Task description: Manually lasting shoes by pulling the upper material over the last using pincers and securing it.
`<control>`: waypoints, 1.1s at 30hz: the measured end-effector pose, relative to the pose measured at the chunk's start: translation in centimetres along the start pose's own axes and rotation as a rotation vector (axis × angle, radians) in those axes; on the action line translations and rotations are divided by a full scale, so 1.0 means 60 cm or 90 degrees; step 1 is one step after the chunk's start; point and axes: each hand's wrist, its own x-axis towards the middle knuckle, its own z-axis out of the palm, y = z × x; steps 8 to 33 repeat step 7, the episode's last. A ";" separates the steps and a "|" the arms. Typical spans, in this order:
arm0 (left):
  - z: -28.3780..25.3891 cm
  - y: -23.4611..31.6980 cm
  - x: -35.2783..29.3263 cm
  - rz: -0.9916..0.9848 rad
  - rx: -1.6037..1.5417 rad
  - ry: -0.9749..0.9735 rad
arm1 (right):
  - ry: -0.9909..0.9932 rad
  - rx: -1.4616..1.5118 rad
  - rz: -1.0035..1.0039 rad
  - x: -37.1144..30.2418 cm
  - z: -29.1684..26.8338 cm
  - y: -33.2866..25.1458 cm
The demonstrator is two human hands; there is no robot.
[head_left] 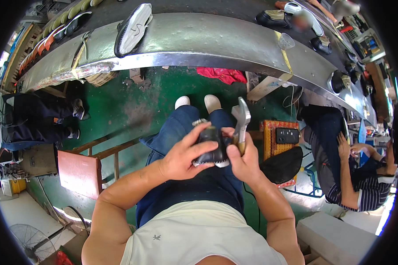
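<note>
Over my lap, my left hand (pixel 188 154) is wrapped round a dark shoe upper (pixel 211 148) with a pale, jagged lower edge. The thumb and fingers press on its sides. My right hand (pixel 244 159) is closed round a hand tool (pixel 241 117) with a silvery, hammer-like head pointing up and a yellowish handle. Whether it is a hammer or pincers I cannot tell. Some right-hand fingers reach behind the shoe upper and seem to touch it. The palms and the shoe's underside are partly hidden.
Ahead runs a metal-edged bench (pixel 199 37) with a white-and-black shoe (pixel 133 30) and a clear cup (pixel 286 41) on it. A brown stool (pixel 80 174) stands left. On the right are a phone (pixel 287 135) and a seated person (pixel 362 176); another person's legs (pixel 44 115) show left.
</note>
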 end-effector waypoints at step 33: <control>0.051 0.006 -0.080 0.060 0.202 -0.007 | 0.000 -0.010 -0.281 -0.052 0.025 0.050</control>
